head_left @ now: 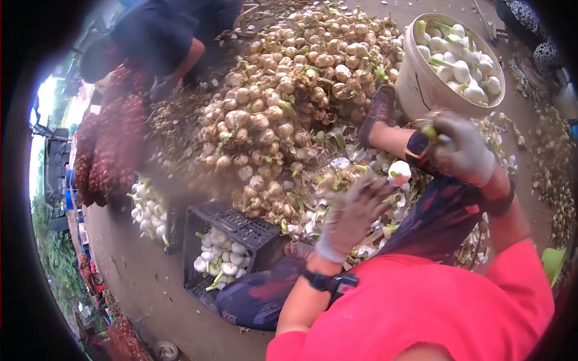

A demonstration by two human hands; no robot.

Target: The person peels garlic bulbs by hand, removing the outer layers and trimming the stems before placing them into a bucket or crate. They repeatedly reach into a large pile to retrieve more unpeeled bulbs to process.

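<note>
Your left hand (352,216) hangs open near a peeled bulb (398,172), your right hand (460,147) grips a stalk (428,131), over bare ground (150,283) beside the heap (289,102).

You are sitting on a bare dirt floor (150,289). A big heap of unpeeled garlic (289,96) is lying on it, with loose skins (337,168) littering around. A black crate (241,231), a white bucket (421,84) and red mesh sacks (111,150) are standing there too.
</note>
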